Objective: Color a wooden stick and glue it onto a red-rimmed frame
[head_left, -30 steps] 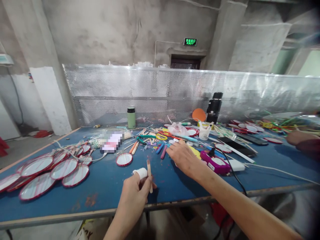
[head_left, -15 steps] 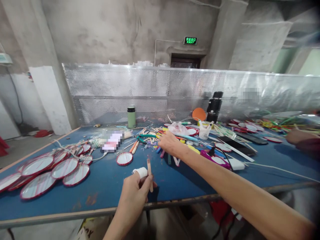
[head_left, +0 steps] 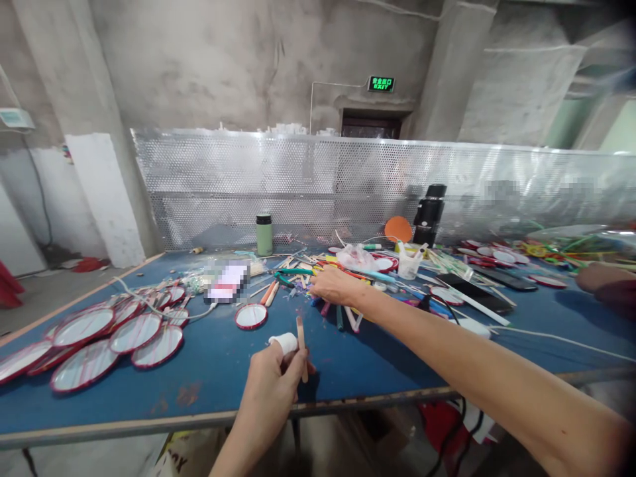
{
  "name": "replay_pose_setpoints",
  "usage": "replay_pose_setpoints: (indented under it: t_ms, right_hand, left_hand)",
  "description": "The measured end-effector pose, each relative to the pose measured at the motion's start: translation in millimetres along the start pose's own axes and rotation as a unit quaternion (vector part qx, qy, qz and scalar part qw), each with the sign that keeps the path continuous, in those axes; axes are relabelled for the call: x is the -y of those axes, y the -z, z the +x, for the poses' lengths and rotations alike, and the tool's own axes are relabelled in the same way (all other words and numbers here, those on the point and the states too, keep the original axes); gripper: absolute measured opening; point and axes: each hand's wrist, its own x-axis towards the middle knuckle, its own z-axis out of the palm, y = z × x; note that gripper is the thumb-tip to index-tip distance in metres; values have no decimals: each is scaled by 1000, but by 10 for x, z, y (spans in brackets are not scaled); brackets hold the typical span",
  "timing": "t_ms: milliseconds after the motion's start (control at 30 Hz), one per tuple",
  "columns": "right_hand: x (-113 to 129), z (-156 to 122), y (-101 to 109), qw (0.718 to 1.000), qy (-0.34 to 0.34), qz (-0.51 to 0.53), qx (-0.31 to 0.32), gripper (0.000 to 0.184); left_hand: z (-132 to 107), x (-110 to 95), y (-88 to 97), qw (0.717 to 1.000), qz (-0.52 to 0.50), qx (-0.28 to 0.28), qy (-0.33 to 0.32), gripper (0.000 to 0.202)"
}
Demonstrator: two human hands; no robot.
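Observation:
My left hand [head_left: 278,377] is closed around a wooden craft stick [head_left: 301,348], held upright above the near edge of the table. White tape [head_left: 283,342] wraps one of its fingers. My right hand [head_left: 334,285] reaches across into a jumble of sticks and pens, its fingers bent downward. Whatever its fingertips grip is hidden. Right beside it lie green-handled pliers [head_left: 288,273] and several coloured pens [head_left: 340,318]. One round, red-rimmed disc [head_left: 250,316] rests flat a little beyond my left hand.
Red-rimmed discs [head_left: 89,366] pile up at left, near a phone [head_left: 228,281] on a cable. Behind stand a green bottle [head_left: 264,235], black flask [head_left: 429,215] and perforated metal screen [head_left: 238,172]. A dark phone [head_left: 474,291] lies right; another person's hand [head_left: 596,277] shows beyond.
The view has shifted slightly. My right hand has moved a little left and toward me within the jumble. My left hand keeps hold of the craft stick.

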Motion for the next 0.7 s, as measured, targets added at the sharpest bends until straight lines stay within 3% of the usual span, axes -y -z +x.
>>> replay_pose_setpoints:
  t_ms: [300,400,567,700]
  right_hand:
    - [-53,-36,-7,999,-11,37,1,13]
    - [-92,-98,-43,998,-17,59,-16,25]
    - [-84,-181,-131,991,-32,107,-78,27]
    - [-63,-234,-152,976,-41,148,-155,47]
  left_hand:
    - [19,50,-3,1000,9,10,-6,39]
    - [17,52,-7,1000,1,12,-9,37]
    - [10,36,-4,1000,-7,8,2,36]
    - [6,29,-3,1000,-3,7,6,35]
